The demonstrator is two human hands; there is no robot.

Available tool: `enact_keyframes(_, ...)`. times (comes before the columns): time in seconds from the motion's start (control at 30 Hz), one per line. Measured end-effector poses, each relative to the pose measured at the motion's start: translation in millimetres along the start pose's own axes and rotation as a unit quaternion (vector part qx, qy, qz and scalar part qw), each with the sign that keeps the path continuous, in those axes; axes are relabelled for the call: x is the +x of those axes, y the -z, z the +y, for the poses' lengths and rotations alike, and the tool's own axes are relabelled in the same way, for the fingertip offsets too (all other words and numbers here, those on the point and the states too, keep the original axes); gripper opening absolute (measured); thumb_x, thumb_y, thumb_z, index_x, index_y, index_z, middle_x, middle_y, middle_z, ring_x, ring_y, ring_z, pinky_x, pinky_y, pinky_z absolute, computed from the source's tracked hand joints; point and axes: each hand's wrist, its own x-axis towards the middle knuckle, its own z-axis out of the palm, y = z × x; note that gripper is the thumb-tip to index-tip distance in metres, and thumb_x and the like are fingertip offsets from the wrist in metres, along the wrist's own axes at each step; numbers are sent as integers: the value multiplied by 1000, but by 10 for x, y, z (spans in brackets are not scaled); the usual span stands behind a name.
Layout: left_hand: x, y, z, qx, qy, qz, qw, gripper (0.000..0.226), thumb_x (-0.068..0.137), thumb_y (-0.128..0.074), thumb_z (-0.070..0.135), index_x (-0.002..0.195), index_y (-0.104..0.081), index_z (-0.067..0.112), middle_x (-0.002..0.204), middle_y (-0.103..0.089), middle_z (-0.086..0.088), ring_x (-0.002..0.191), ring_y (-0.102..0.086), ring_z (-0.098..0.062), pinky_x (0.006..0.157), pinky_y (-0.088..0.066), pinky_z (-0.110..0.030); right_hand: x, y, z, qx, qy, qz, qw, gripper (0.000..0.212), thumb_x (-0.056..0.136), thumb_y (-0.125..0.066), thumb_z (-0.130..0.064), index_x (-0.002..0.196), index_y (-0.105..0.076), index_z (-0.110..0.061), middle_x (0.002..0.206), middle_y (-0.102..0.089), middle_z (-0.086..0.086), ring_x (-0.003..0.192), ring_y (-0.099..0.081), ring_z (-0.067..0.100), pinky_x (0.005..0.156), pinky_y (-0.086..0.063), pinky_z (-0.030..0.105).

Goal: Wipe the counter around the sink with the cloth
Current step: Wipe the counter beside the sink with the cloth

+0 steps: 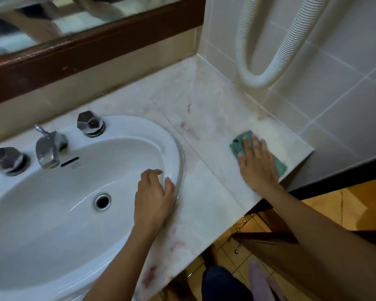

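teal cloth (237,146); white sink (52,213) (chrome taps); pink-veined counter (204,131)

cloth (237,146): middle hid under right hand (256,164), only left and near-right edges showed | sink (139,127): cut by left and near edges | mirror (74,18): reflection blurred, top cut off | hose (242,40): upper ends out of frame

Sink (143,129) set into the left part of the worktop (204,127). On the sink's rear ledge, left to right: left knob (6,159), spout (49,148), right knob (90,123). Drain (102,201) in the basin floor. Mirror (52,18) on the wall behind. Hose (280,40) hanging in a loop on the wall to the right. Cloth (239,144) on the worktop near its right front corner, beneath the flat right hand (256,164). Left hand (154,196) resting on the sink's right rim.
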Motion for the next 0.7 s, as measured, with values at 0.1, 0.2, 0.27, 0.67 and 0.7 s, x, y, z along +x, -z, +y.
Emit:
enact_keyframes(0.1, -17, -1, 2, 12, 0, 7, 1000, 38, 94, -38, 42, 125, -46, 22, 132, -43, 7, 111, -52, -17, 88, -42, -35, 521, 59, -127, 12, -51, 11, 999, 60, 100, -11, -45, 154, -1, -22, 162, 3, 4, 148, 1, 27, 119, -9, 46)
enact_keyframes(0.2, 1, -33, -6, 28, 15, 18, 999, 38, 94, -39, 41, 126, -46, 22, 134, -43, 7, 113, -50, -16, 86, -41, -33, 1044, 88, -355, 17, -52, 7, 998, 60, 100, -13, -43, 154, -3, -19, 162, 2, 7, 148, 0, 29, 119, -7, 45)
enact_keyframes(0.27, 24, -64, -15, 35, 24, 17, 999, 38, 93, -39, 43, 126, -45, 24, 133, -42, 8, 110, -53, -17, 85, -42, -34, 1345, 92, -559, 13, -33, -7, 999, 59, 101, -12, -43, 154, -2, -20, 162, 4, 6, 148, 2, 29, 119, -5, 45)
enact_keyframes(0.67, 118, -37, 28, -35, 96, 23, 995, 61, 82, -50, 50, 136, -38, 27, 144, -36, 9, 130, -40, -14, 96, -38, -31, -259, -234, -622, 22, 224, 1, 974, 56, 99, -26, -45, 152, -23, -27, 161, -14, -2, 148, -11, 23, 115, -16, 39)
enact_keyframes(0.7, 192, -42, 72, -26, 83, 25, 996, 63, 83, -50, 48, 140, -36, 23, 150, -31, 6, 135, -33, -16, 101, -33, -31, -210, -205, -472, 14, 210, 10, 978, 56, 99, -24, -46, 152, -23, -28, 161, -14, -3, 148, -11, 22, 115, -17, 39)
